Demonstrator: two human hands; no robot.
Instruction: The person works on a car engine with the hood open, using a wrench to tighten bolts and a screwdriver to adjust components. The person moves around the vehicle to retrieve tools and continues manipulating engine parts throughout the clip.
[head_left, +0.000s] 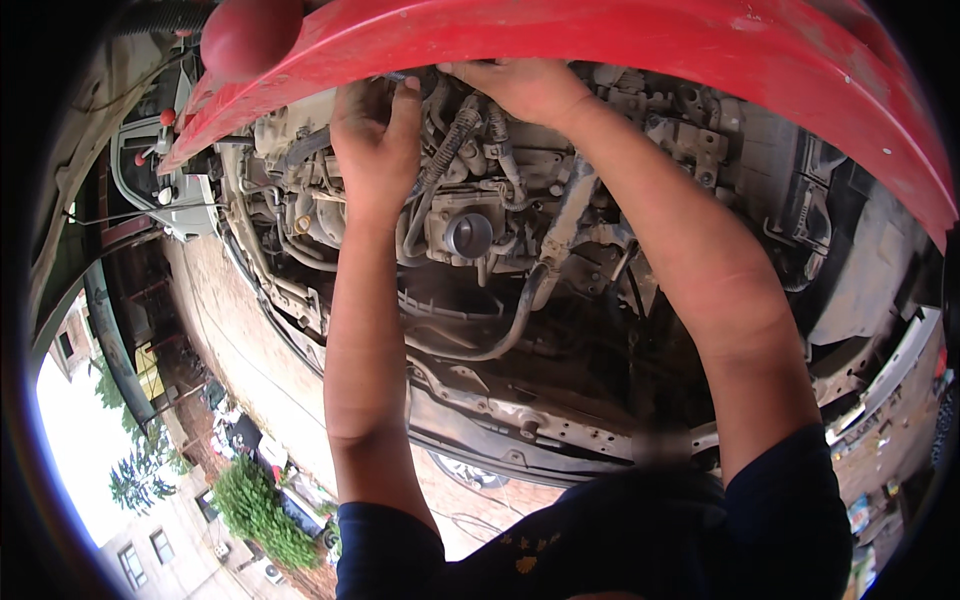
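Observation:
Both my arms reach forward over a dusty car engine (540,165), up to the edge of a red body panel (560,30). My left hand (378,130) is closed at the back left of the engine, beside a ribbed hose (458,132). By its thumb tip shows a sliver of something bluish, too small to name. Further right, my right hand (530,90) is bent in under the panel's edge, its fingers closed and partly hidden. What it grips I cannot make out. Nearer me, a round metal throttle opening (468,236) faces up.
A curved pipe (515,325) crosses the dark gap in front of the engine. The metal front crossmember (530,420) runs close to my body. A red rounded knob (250,38) hangs at the upper left. Outside, at left, are paved ground and a green bush (255,510).

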